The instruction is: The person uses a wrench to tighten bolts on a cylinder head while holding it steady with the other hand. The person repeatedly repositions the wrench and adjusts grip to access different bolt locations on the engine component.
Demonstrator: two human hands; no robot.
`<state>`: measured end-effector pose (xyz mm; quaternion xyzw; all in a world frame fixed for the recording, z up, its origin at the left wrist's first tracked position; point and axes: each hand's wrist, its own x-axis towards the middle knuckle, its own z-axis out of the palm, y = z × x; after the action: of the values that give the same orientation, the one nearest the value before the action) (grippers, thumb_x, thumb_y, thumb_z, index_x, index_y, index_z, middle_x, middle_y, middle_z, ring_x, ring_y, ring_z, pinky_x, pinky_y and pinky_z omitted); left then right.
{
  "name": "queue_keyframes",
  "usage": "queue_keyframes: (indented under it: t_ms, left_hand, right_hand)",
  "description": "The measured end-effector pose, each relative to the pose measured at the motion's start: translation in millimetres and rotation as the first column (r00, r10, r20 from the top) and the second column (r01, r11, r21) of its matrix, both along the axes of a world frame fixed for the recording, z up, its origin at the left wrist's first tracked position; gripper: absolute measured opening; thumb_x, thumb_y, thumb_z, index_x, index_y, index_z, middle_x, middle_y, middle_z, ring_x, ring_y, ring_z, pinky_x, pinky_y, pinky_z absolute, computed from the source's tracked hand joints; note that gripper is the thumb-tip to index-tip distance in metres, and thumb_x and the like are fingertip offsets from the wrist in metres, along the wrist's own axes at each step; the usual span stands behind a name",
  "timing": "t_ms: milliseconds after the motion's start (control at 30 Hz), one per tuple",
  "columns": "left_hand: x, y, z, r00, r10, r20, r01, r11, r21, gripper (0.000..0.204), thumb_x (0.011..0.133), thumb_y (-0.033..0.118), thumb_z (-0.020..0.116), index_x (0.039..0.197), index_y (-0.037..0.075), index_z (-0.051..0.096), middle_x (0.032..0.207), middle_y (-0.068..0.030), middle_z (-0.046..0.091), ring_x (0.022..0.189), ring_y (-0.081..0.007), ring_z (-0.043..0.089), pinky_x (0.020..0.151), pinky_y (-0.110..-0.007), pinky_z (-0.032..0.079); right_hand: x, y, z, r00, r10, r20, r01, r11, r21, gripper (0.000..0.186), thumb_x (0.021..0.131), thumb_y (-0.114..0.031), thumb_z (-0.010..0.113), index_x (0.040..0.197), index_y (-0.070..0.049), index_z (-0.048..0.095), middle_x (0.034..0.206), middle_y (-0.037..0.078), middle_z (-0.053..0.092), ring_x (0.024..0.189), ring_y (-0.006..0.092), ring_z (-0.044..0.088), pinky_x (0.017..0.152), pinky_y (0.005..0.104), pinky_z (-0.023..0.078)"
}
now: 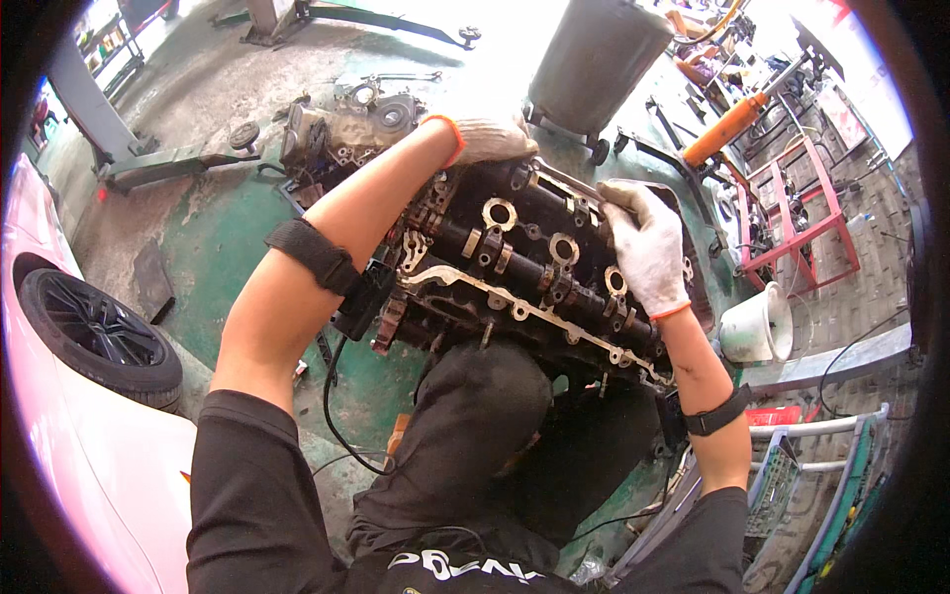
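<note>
An engine cylinder head (524,267), black with bare metal edges, camshafts and round openings, sits on top of an engine in front of my knees. My left hand (490,141), in a white knit glove with an orange cuff, is closed at its far edge; what its fingers hold is hidden. From beside that hand a long, slim metal tool handle (566,180) slants down to the right. My right hand (645,243), also gloved, grips its near end over the right side of the head. The tool's working end cannot be made out.
Greasy engine parts (371,124) lie beyond my left forearm. A grey metal drum (599,64) stands at the back. To the right are a white bucket (757,325), a red metal frame (804,213) and an orange jack cylinder (725,129). A pink car (94,436) is at the left.
</note>
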<state>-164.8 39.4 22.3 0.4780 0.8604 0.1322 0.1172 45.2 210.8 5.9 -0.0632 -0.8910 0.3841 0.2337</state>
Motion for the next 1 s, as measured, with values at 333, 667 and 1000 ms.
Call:
queue_keyframes:
  t_ms: [333,667,1000]
  left_hand:
    - [-3,3,-9,0.994,0.071,0.087,-0.078,0.993,0.086,0.054,0.1,0.052,0.06,0.107,0.001,0.078,0.089,-0.0139,0.076,0.077,-0.0218,0.067,0.073,-0.039,0.054]
    - [-12,9,-6,0.994,-0.036,0.103,0.028,0.996,0.082,0.044,0.083,0.038,0.079,0.109,0.003,0.079,0.091,-0.0125,0.078,0.078,-0.0218,0.07,0.075,-0.038,0.056]
    - [-19,13,-4,0.996,-0.071,0.061,0.07,0.997,0.02,0.038,0.08,0.031,0.078,0.111,0.009,0.081,0.1,-0.0095,0.08,0.082,-0.0205,0.072,0.077,-0.036,0.058]
  right_hand:
    - [2,-11,-13,0.953,0.134,-0.271,-0.006,0.904,0.427,0.021,0.089,0.005,0.067,0.109,0.0,0.073,0.103,0.018,0.072,0.093,0.0339,0.072,0.083,0.0372,0.057]
    - [2,-2,-22,0.934,0.293,-0.205,-0.13,0.812,0.569,0.031,0.085,0.008,0.062,0.115,-0.002,0.067,0.109,0.021,0.07,0.096,0.0383,0.07,0.083,0.0431,0.059]
    - [9,-27,-11,0.977,0.181,-0.112,-0.132,0.927,0.352,0.023,0.089,-0.001,0.072,0.112,-0.001,0.07,0.107,0.019,0.073,0.096,0.033,0.073,0.084,0.0371,0.057]
